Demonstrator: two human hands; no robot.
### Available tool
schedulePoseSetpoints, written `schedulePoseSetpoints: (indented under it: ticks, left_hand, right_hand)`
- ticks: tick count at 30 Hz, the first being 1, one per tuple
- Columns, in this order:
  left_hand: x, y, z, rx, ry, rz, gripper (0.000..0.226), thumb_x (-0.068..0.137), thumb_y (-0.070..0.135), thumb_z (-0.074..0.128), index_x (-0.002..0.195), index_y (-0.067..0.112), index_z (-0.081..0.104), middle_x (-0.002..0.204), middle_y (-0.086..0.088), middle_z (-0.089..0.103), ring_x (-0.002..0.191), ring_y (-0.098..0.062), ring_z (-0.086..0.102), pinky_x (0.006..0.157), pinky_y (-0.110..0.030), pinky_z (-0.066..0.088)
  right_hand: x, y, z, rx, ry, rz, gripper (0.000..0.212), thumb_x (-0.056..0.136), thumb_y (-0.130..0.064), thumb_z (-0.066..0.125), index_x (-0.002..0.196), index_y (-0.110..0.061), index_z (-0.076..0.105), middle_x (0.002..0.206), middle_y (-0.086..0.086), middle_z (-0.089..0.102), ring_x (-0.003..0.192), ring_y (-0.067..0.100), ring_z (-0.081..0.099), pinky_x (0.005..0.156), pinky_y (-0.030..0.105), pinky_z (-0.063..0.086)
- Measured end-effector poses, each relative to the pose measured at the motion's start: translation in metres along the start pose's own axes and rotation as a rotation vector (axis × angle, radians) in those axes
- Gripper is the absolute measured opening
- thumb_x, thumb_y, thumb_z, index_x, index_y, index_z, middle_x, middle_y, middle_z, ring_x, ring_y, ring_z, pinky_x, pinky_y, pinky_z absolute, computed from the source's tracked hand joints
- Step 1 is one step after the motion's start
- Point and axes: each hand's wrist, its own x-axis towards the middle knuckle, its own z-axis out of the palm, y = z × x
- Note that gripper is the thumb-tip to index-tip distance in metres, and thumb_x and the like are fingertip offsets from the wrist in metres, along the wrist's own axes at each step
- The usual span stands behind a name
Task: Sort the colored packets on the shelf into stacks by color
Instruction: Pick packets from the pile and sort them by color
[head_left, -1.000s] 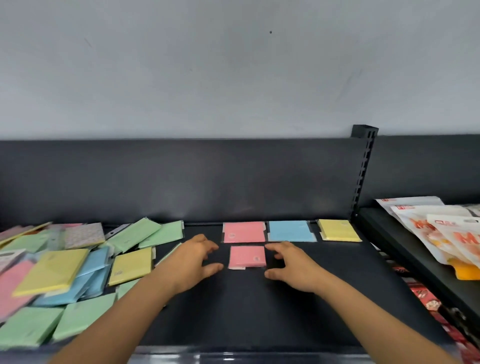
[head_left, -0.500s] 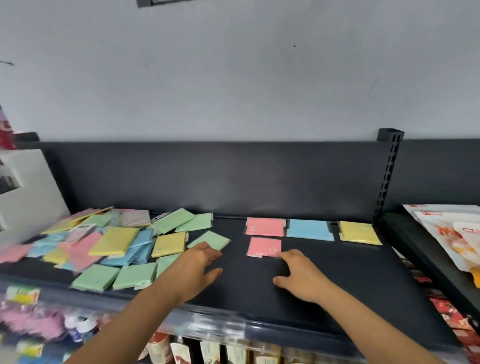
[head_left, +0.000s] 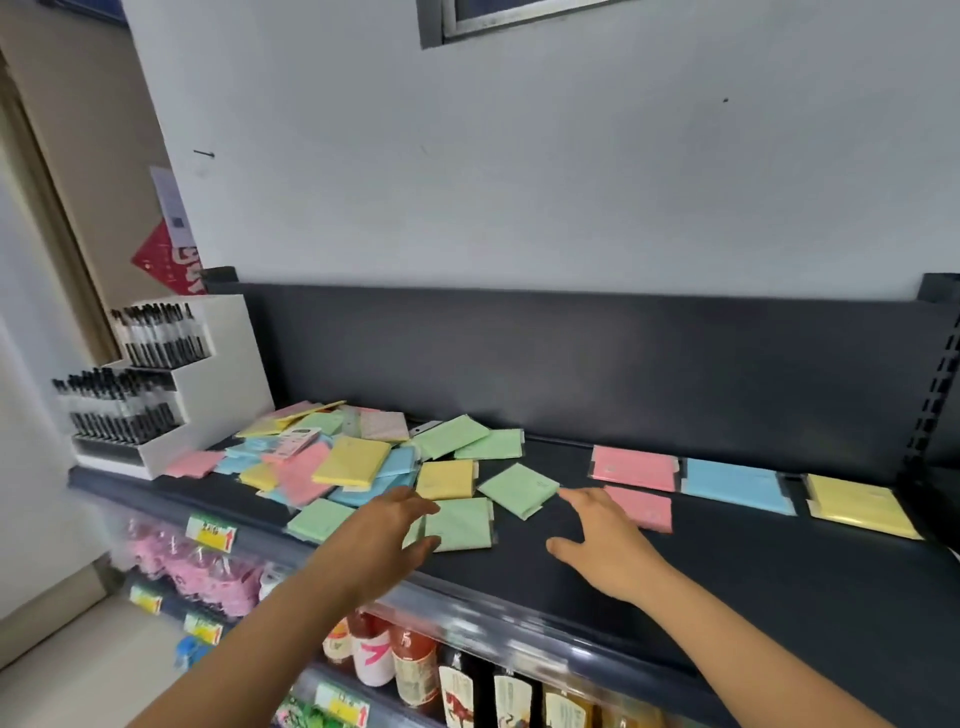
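Both hands are spread wide and hold nothing. The left hand is over the near edge of the dark shelf, its fingers overlapping a green packet. The right hand reaches with straight fingers between a tilted green packet and a single pink packet, covering that packet's near left corner. A mixed heap of packets lies at the left. Along the far right sit a pink stack, a blue stack and a yellow stack.
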Motion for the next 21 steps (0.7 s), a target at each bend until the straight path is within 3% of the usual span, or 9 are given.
schedulePoseSetpoints:
  ticks: [10,21]
  left_hand:
    - [0.016,-0.096,-0.008,-0.017,0.039,0.024,0.041,0.09,0.041,0.054,0.129,0.025,0.053,0.128,0.008,0.054,0.111,-0.012,0.054,0.092,-0.022,0.044]
    - [0.079,-0.29,-0.038,-0.031,-0.023,0.101,0.043,0.088,0.037,0.057,0.128,0.021,0.054,0.127,0.005,0.056,0.114,-0.016,0.053,0.095,-0.023,0.04]
  right_hand:
    - [0.061,-0.059,0.046,0.0,0.008,-0.011,0.066,0.091,-0.033,0.057,0.147,-0.019,0.025,0.147,-0.003,0.028,0.136,0.014,0.029,0.111,0.029,0.029]
    - [0.183,-0.177,0.128,0.007,0.126,0.109,0.062,0.091,-0.029,0.057,0.146,-0.017,0.03,0.148,-0.001,0.03,0.134,0.016,0.034,0.109,0.026,0.03]
